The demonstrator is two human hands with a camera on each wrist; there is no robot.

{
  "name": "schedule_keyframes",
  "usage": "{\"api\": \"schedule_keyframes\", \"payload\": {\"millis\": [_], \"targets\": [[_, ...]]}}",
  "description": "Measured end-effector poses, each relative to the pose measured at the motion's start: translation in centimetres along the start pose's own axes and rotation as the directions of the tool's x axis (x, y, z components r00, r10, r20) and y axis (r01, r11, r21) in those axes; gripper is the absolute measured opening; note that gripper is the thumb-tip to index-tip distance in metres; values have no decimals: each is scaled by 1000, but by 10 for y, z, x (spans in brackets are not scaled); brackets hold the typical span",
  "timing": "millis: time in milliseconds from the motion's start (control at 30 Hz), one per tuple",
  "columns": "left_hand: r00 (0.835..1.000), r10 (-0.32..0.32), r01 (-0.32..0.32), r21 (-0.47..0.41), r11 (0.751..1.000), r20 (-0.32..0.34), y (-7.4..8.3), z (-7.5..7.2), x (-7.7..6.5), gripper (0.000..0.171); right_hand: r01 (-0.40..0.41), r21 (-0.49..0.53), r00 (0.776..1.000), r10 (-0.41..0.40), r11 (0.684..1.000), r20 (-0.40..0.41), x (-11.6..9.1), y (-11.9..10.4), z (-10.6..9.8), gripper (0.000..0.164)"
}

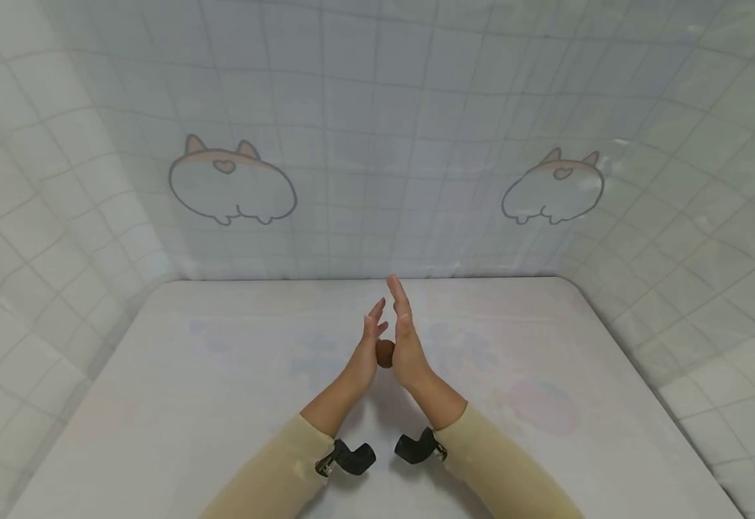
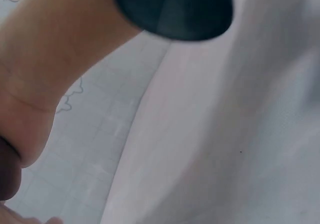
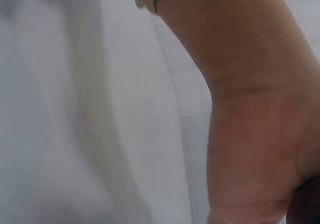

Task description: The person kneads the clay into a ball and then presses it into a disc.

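Note:
A small brown ball (image 1: 385, 353) is held between two facing palms, low in the middle of the head view. My left hand (image 1: 365, 355) touches its left side, and my right hand (image 1: 408, 352) presses from the right. The right fingers are straight and point away from me; those of the left are partly hidden but look extended. In the left wrist view part of the brown ball (image 2: 9, 176) shows at the left edge, against a palm. The right wrist view catches only a dark piece of the ball (image 3: 306, 205) in its bottom right corner.
Beneath the hands lies a pale table (image 1: 221, 375) with faint coloured patterns. A white gridded curtain (image 1: 377, 180) with two cartoon drawings hangs behind it and along both sides. Black devices (image 1: 354, 458) are strapped at both wrists, over cream sleeves (image 1: 273, 468).

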State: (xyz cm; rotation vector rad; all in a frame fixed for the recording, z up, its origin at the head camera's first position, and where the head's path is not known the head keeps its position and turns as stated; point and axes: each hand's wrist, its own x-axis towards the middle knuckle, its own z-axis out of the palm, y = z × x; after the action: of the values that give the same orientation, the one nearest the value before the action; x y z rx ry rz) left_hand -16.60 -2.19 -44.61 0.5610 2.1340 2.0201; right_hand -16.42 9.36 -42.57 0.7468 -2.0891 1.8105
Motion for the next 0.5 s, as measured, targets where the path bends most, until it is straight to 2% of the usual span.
{"api": "schedule_keyframes", "payload": {"millis": [33, 133, 233, 300, 400, 500], "targets": [[1000, -11, 11, -19, 1000, 13, 0, 0, 0, 85, -20, -1, 1000, 20, 1000, -6, 1, 2, -1, 91], [998, -30, 38, -149, 988, 53, 1, 1, -1, 85, -84, -17, 996, 84, 996, -17, 5, 9, -2, 92], [998, -16, 36, -324, 946, 63, 5, 1, -3, 83, -144, -55, 990, 143, 988, -21, 8, 17, -2, 96], [999, 10, 11, -409, 913, 48, 9, -1, -4, 82, -148, -76, 989, 147, 986, -13, 9, 21, -3, 98], [997, 74, -61, -441, 896, 13, 15, -5, -3, 82, -144, -112, 989, 146, 983, 10, 9, 25, -2, 99], [990, 139, -137, -397, 907, -23, 18, -9, -1, 82, -134, -111, 989, 141, 985, 53, 7, 28, 0, 98]]}}
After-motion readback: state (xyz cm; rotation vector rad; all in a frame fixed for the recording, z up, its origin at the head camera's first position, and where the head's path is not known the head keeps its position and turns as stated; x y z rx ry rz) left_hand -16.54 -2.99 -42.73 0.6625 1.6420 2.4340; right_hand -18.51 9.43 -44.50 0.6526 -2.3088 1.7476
